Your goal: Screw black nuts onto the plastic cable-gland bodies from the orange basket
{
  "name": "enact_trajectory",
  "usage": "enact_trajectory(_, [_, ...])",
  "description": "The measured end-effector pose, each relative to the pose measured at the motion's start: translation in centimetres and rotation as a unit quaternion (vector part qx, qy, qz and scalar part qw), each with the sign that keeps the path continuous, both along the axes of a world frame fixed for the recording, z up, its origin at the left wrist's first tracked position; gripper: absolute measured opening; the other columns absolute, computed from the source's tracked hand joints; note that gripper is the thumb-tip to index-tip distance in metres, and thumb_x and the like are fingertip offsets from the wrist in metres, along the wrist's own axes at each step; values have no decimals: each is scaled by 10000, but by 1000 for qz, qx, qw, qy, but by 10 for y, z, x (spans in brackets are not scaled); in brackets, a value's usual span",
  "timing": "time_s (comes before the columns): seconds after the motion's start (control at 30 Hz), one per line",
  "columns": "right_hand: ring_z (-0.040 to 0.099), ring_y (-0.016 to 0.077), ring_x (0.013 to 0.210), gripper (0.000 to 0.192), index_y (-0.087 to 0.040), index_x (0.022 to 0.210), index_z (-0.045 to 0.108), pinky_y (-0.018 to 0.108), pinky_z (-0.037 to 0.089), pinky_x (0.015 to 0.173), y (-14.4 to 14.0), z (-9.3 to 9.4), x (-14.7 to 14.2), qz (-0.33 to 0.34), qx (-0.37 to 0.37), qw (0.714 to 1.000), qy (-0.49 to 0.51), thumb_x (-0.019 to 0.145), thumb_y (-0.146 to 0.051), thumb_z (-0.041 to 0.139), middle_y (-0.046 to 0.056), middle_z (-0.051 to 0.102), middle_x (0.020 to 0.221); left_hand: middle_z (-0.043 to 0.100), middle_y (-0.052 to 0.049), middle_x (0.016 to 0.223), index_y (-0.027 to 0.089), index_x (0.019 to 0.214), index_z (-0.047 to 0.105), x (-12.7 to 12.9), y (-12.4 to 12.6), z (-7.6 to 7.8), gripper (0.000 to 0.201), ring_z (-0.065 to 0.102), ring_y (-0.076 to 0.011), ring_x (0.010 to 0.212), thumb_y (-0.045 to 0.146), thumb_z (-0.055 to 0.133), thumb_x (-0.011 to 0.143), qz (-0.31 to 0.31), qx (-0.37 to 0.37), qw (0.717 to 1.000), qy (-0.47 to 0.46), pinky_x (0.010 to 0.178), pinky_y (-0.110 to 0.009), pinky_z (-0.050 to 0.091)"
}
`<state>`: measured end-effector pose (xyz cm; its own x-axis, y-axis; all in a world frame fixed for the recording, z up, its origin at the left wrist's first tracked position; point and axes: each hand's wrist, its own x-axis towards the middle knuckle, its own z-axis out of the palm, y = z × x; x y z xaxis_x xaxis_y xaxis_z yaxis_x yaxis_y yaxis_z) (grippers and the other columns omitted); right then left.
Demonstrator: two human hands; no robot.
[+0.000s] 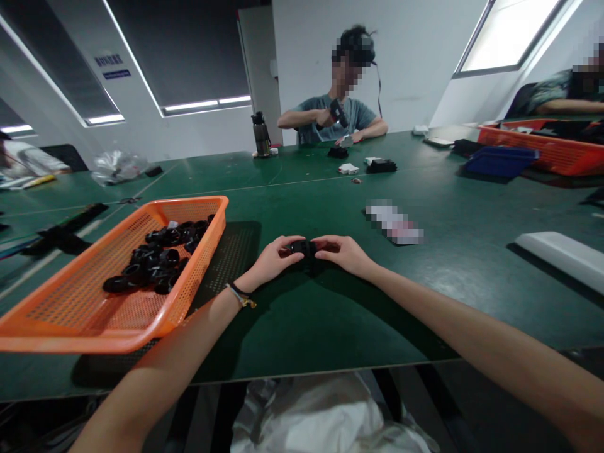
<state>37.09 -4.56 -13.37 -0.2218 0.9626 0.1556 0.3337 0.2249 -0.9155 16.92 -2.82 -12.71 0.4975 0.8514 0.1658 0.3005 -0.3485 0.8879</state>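
Forearms (182, 355) lie nearest me. Right of the orange basket (201, 267), both hands (271, 261) (346, 255) clamp fingers (293, 258) on a black fitting (307, 248).

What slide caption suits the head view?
Left hand and right hand hold a black part over a green table, beside an orange basket of black pieces.

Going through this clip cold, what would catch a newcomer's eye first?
Probably the bright orange basket at the left of the green table, with glossy black parts heaped inside. Next, at the centre, the left hand and right hand hold a small black piece between them. Across the table, a co-worker grips a dark handheld object.
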Motion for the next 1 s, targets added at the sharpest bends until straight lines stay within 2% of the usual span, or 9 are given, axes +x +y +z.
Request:
enact_trajectory(0.33, [665, 188, 843, 289, -171, 959, 681, 360, 507, 843, 1, -3, 1, 8, 3, 1000, 4, 677, -230, 659, 54, 714, 919, 605, -57, 970, 181, 1136, 566, 1, 0, 0, 425, 587, -130, 777, 254, 619, 720, 1, -15, 1000, -4, 750, -289, 487])
enact_trajectory(0.6, [653, 185, 875, 312, -163, 955, 677, 357, 496, 859, 1, -2, 1, 8, 13, 1000, 5, 643, -178, 662, 55, 705, 936, 612, -60, 954, 173, 1136, 570, 1, -1, 2, 428, 586, -126, 747, 265, 620, 722, 4, -15, 1000, 1, 741, -292, 486])
enact_trajectory(0.77, [652, 165, 817, 361, -165, 988, 649, 338, 512, 811, 2, -4, 0, 2, 16, 1000, 16, 628, -170, 674, 44, 700, 885, 612, -51, 937, 179, 1138, 566, 1, -1, 2, 424, 586, -114, 722, 261, 617, 725, 1, -19, 1000, -4, 726, -280, 490])
enact_trajectory(1.0, [653, 163, 806, 316, -168, 945, 650, 342, 509, 826, 2, -4, 2, 20, 7, 999, 25, 630, -183, 676, 38, 696, 867, 615, -56, 943, 181, 1141, 569, 0, 0, 0, 428, 588, -125, 761, 259, 620, 723, 2, -14, 1000, -3, 735, -280, 490])
